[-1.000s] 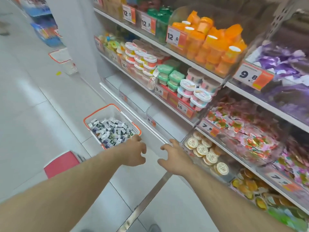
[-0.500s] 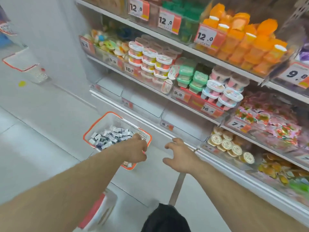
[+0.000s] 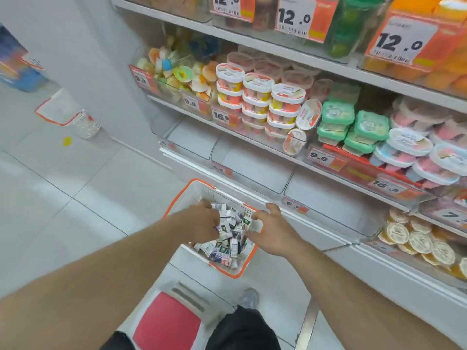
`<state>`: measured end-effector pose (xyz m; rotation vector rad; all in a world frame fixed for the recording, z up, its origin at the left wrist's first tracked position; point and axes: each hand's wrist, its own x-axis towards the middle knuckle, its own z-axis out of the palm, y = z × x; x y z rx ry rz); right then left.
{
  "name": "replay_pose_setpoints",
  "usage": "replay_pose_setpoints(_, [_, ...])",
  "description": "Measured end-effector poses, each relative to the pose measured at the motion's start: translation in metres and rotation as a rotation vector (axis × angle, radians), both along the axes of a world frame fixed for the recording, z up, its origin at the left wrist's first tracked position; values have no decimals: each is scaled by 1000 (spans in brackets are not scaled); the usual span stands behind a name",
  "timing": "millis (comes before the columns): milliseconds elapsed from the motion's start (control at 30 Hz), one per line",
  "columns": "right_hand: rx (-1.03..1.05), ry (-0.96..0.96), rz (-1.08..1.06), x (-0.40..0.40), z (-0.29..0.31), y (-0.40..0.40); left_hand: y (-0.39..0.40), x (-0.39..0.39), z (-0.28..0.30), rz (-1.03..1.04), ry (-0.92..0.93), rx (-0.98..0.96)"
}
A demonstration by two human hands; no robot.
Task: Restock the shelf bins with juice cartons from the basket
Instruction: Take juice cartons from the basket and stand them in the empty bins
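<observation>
A white shelf unit (image 3: pixel 310 64) fills the right and upper part of the view, its clear bins stacked with tubs, cups and orange bottles behind orange price tags. On the lowest level, three clear shelf bins (image 3: pixel 255 168) sit side by side with nothing visible inside them. Further right a bin holds round foil-lidded cups (image 3: pixel 419 242). The pale tiled floor (image 3: pixel 63 198) spreads to the left, with a second white basket (image 3: pixel 73 117) well apart near the wall.

At the foot of the shelf, just in front of the three bins, stands the orange-rimmed white basket (image 3: pixel 199 189), heaped with small juice cartons (image 3: pixel 227 241). Below it, nearer the person, is a white stool with a red seat (image 3: pixel 166 322), and beside that a dark-clad knee and a grey shoe (image 3: pixel 249 298).

Both forearms reach down into the basket. The left hand (image 3: pixel 202 221) is sunk among the cartons, fingers curled into the heap; whether it actually grips any I cannot tell. The right hand (image 3: pixel 271 231) is at the basket's shelf-side rim, its thumb and fingers pinching a small pale carton. The two hands are apart, with cartons between them
</observation>
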<state>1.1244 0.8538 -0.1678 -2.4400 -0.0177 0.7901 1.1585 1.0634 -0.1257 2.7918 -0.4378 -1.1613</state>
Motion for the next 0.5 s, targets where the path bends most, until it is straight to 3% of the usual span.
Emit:
replay_pose_setpoints(267, [58,81,-127,36,-58,33,21,66,-61,-53,54,-122])
replay_pose_setpoints(500, [21,121,-361,70,-165,81,40,144,-188,-192,40,-300])
